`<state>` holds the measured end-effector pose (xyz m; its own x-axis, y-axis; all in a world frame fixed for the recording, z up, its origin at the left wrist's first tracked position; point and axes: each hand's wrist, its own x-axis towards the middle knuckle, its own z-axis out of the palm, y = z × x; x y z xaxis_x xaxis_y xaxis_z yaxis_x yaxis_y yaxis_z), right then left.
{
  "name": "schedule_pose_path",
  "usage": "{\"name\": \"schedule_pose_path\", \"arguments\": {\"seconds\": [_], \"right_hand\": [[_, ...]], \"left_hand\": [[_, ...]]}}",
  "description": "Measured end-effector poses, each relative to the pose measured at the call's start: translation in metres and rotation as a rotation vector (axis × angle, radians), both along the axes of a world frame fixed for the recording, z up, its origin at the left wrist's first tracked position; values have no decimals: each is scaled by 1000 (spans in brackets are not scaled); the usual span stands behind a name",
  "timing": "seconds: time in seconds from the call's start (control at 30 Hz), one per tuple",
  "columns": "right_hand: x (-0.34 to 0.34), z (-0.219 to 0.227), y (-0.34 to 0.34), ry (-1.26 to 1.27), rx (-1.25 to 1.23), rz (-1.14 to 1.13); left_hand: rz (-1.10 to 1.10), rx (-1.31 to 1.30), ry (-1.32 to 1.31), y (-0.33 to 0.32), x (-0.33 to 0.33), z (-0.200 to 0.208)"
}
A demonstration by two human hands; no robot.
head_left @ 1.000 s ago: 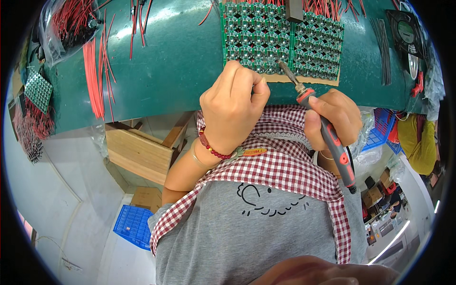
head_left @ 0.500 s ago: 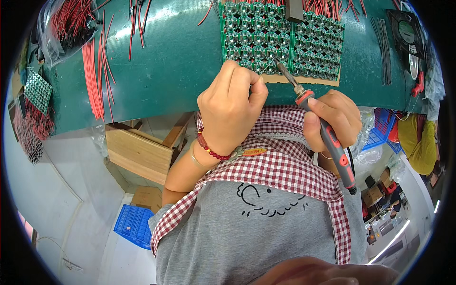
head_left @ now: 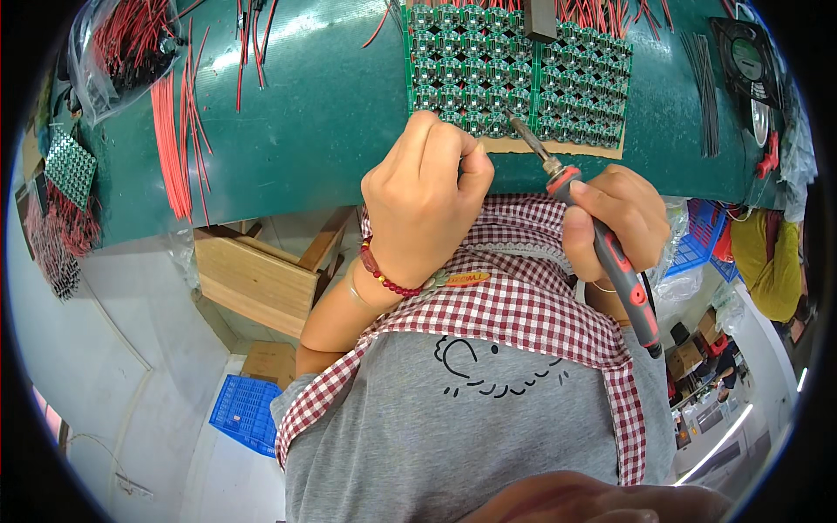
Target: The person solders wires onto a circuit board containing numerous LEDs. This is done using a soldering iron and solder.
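In my right hand is a grey and red soldering iron, gripped like a pen. Its metal tip points up and left, at the near rows of a green circuit board panel. Rows of small components cover the panel, and red wires stand along its far edge. My left hand is closed in a pinch at the panel's near left edge. Whatever its fingertips hold is hidden behind the fingers. Under the panel lies a brown cardboard sheet, and a dark metal block rests on its far side.
Red wires lie on the green tabletop at left, beside a plastic bag of wires. Dark wires and a black fan are at right. A wooden stool and blue crate stand below the table.
The soldering iron and my right hand have shifted slightly right, and the tip has drawn a little away from the thin strand near my left fingers. My left hand stays almost still.
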<state>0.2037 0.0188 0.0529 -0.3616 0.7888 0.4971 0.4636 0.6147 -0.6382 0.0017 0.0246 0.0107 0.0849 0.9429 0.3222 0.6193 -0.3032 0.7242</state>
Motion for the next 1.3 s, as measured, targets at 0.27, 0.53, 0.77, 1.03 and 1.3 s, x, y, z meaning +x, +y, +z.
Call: {"name": "schedule_pose_path", "arguments": {"seconds": [0.27, 0.53, 0.77, 1.03, 1.3], "right_hand": [[3, -3, 0, 22, 27, -20], [-5, 2, 10, 68, 74, -139], [-9, 1, 19, 83, 48, -170], [-10, -3, 21, 66, 37, -157], [-6, -3, 21, 90, 88, -149]], "left_hand": [[17, -2, -17, 0, -1, 4], [17, 30, -10, 17, 2, 3], [30, -13, 3, 16, 3, 8], [30, -17, 11, 18, 6, 4], [35, -4, 8, 19, 8, 3]]}}
